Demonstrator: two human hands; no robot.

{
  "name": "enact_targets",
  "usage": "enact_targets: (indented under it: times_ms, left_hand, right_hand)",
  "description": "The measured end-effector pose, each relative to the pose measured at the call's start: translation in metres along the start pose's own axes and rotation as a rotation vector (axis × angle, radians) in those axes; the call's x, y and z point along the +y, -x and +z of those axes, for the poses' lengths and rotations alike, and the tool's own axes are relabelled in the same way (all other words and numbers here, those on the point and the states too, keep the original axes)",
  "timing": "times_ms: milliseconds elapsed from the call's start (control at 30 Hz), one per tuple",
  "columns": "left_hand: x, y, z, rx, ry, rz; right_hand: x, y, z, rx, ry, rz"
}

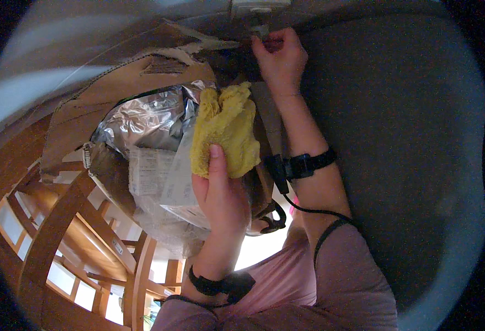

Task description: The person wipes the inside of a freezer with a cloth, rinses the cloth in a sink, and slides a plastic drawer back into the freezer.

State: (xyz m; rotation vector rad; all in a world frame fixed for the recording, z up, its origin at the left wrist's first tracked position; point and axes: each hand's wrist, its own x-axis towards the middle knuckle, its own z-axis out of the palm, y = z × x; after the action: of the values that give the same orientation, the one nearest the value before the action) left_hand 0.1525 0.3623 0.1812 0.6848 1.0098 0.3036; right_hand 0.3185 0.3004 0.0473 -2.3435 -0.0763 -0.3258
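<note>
My left hand (221,190) grips a crumpled yellow cloth (230,132), thumb on top, above an open cardboard box. Inside the box (118,78) lie a shiny silver foil bag (147,116), a small white printed carton (145,169) and clear plastic packaging. My right hand (281,58) reaches up beside a dark wall, with thumb and fingers bent close to a small pale fitting (261,31) under a light-coloured housing (261,6). The dim light hides whether the fingers hold this fitting. Each forearm wears a black strap with a device.
At the lower left stand wooden chairs or similar wooden furniture (97,244). A large dark surface (391,124) fills the right side, close to my right arm. A black cable (321,212) runs from the right forearm's device. A dark curved handle-like piece (279,217) is below the box.
</note>
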Motion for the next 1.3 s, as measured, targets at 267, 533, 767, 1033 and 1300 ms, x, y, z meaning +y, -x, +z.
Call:
enact_targets:
  times_ms: [267,533,767,1033,1300]
  left_hand:
    - [-0.001,0.001,0.0,-0.018,-0.019,-0.004]
    - [0.0,0.001,0.0,-0.033,-0.018,-0.046]
    - [0.003,0.0,0.002,-0.033,0.004,-0.026]
    - [0.007,0.005,-0.004,-0.148,0.085,-0.114]
    - [0.026,0.057,-0.046,-0.297,-0.507,0.346]
  right_hand:
    - [0.009,0.001,0.001,0.013,0.012,-0.032]
    - [-0.009,-0.012,-0.009,0.042,0.091,-0.179]
    - [-0.019,-0.018,0.001,0.052,0.131,-0.178]
    - [-0.012,-0.024,-0.003,-0.059,0.031,-0.029]
    - [-0.1,0.038,-0.124,-0.447,-0.606,0.72]
